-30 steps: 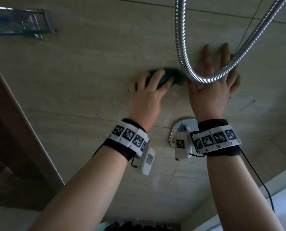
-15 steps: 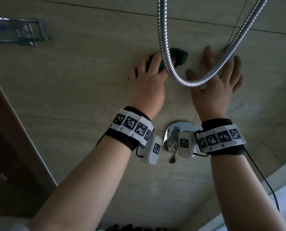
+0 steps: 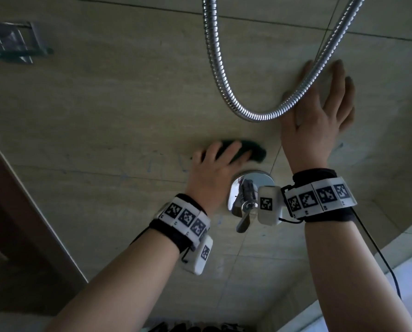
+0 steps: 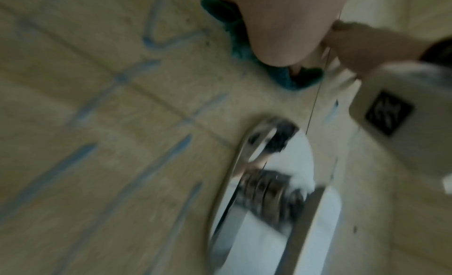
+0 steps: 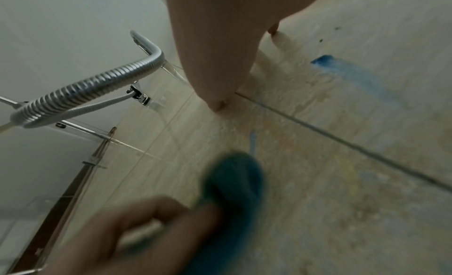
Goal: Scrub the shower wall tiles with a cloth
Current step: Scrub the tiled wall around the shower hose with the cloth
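Dark teal, fuzzy-textured cloth (image 3: pixel 245 152), bunched into a pad, lies against the beige wall tiles (image 3: pixel 118 111) just above the round chrome shower valve (image 3: pixel 248 188). Left hand (image 3: pixel 214 173) presses it flat, extended fingers on top, the cloth protruding past the fingertips. Right hand (image 3: pixel 320 123) rests spread and flat on the tiles, holding nothing, behind the ribbed metal shower hose (image 3: pixel 214 68).

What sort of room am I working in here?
Most likely a bathroom shower area: beige wall tiles, a looping metal shower hose and a chrome mixer tap set into the wall.
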